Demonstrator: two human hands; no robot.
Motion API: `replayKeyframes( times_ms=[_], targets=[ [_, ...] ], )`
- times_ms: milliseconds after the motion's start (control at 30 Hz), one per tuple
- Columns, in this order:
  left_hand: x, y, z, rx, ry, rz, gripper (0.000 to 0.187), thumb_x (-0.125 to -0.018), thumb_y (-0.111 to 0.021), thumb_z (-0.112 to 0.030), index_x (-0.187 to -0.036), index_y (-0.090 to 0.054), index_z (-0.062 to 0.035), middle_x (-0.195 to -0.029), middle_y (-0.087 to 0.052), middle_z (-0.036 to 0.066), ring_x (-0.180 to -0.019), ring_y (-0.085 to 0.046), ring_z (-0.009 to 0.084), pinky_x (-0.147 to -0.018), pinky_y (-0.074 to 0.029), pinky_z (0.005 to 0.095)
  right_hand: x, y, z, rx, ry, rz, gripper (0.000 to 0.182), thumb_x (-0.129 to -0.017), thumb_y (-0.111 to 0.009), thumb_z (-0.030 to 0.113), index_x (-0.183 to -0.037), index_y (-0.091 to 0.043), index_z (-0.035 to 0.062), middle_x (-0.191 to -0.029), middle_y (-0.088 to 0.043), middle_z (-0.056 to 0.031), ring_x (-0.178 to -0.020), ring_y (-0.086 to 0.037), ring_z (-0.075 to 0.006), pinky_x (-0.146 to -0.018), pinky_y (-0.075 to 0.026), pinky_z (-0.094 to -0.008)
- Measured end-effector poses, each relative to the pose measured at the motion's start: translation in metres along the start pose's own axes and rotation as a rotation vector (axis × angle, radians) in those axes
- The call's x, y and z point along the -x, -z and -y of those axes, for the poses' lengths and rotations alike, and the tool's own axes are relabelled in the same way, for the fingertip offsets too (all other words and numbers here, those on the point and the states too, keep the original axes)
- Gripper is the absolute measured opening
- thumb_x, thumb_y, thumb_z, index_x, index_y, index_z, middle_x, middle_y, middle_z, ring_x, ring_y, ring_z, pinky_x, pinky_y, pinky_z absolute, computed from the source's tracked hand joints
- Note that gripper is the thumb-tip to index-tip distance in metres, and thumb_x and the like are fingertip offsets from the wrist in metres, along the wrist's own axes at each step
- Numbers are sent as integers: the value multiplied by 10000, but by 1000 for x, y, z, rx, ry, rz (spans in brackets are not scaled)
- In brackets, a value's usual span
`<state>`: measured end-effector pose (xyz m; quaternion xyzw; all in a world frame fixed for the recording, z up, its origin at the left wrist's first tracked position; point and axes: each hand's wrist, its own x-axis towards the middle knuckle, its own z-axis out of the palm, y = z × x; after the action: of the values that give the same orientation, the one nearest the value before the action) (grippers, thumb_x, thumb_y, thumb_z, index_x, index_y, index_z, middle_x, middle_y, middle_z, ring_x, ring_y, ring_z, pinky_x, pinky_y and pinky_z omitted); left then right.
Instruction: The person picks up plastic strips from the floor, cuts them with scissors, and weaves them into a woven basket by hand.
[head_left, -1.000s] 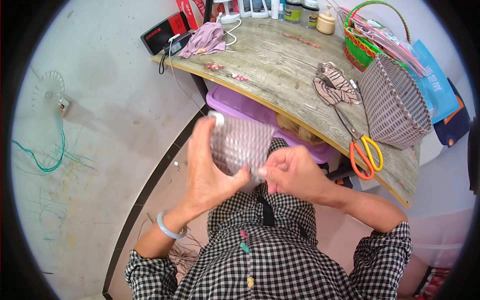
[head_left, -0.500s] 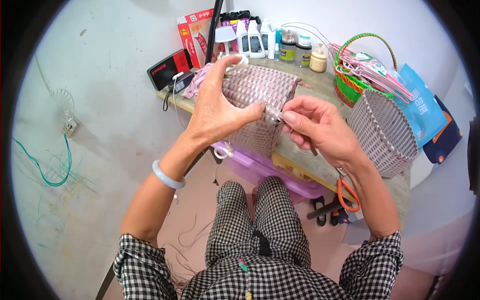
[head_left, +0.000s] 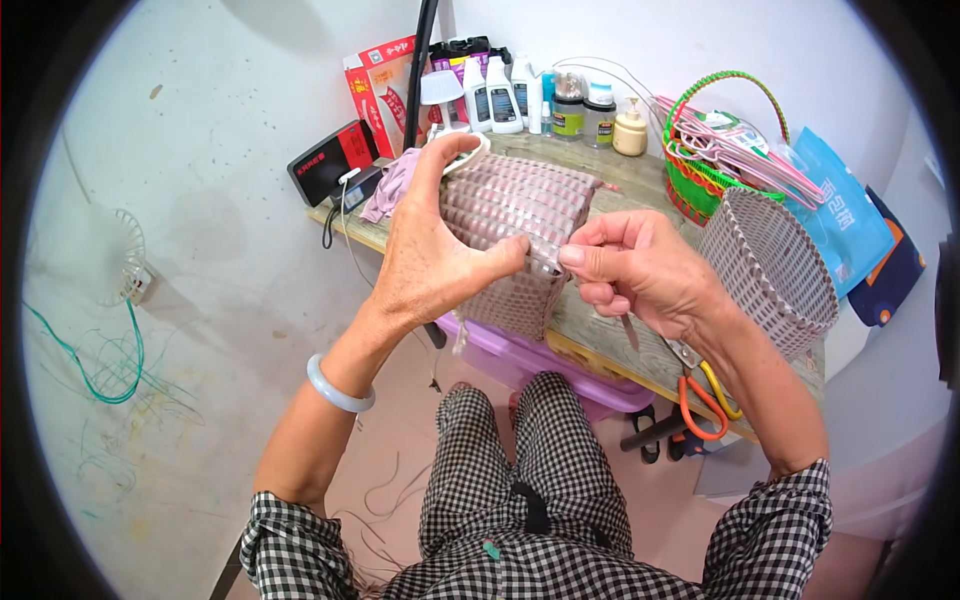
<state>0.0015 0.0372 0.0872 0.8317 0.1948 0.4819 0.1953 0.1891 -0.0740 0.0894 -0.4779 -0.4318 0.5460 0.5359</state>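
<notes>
A pinkish-grey woven basket (head_left: 530, 195) lies on its side at the near edge of the table. My left hand (head_left: 425, 245) grips it from the left, fingers over the far rim and thumb pressed on the woven side. Beside that thumb, my right hand (head_left: 640, 270) pinches a narrow weaving strip (head_left: 549, 254) between thumb and forefinger at the basket's right edge. A strip end (head_left: 629, 332) hangs below the right hand. Scissors (head_left: 705, 408) with orange and yellow handles lie under my right forearm. The basket's inside is hidden.
Another woven basket (head_left: 770, 270) stands at the right of the table (head_left: 640, 180). Behind it sit a green handled basket (head_left: 695, 185) with pink hangers and a blue packet (head_left: 835, 205). White bottles (head_left: 503, 98) line the wall. Below is a purple bin (head_left: 500, 365).
The view has shifted slightly, so more of the scissors shows. Both hands keep nearly the same place on the basket, the right still pinching the strip.
</notes>
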Motion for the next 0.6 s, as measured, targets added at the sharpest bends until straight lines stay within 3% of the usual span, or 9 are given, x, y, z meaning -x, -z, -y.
replayKeyframes(
  times_ms=[200,300,500,600],
  targets=[
    [2,-2,-2,-26,2,32,736,-616,-740,-238,-1262,-455,-30,-1203,-536,130,-1166,-496,246,-1014,-385,373,-4,-1,-3,-161,-41,-2,220,-815,-744,68,-894,-577,-52,-718,-569,-58,-551,-533,-86,-412,-409,-194],
    [2,-4,-2,-52,22,18,720,-617,-731,-236,-1252,-466,-25,-1206,-535,121,-1154,-504,247,-1006,-388,368,-8,-5,-2,-172,-57,-128,264,-801,-763,83,-896,-550,-40,-731,-575,-66,-552,-545,-96,-417,-431,-206],
    [-1,-1,6,55,-37,38,875,-606,-844,-294,-1293,-398,14,-1231,-508,193,-1191,-486,305,-1025,-384,403,-11,9,-2,-76,-22,-39,260,-825,-746,105,-871,-506,18,-753,-585,-62,-617,-574,-108,-497,-486,-228],
    [4,-1,24,91,96,-18,1004,-592,-885,-358,-1344,-340,25,-1308,-453,205,-1241,-439,293,-1053,-356,407,-8,17,-5,-172,71,13,161,-886,-660,73,-896,-510,16,-806,-587,-72,-691,-586,-110,-553,-505,-229]
  ],
)
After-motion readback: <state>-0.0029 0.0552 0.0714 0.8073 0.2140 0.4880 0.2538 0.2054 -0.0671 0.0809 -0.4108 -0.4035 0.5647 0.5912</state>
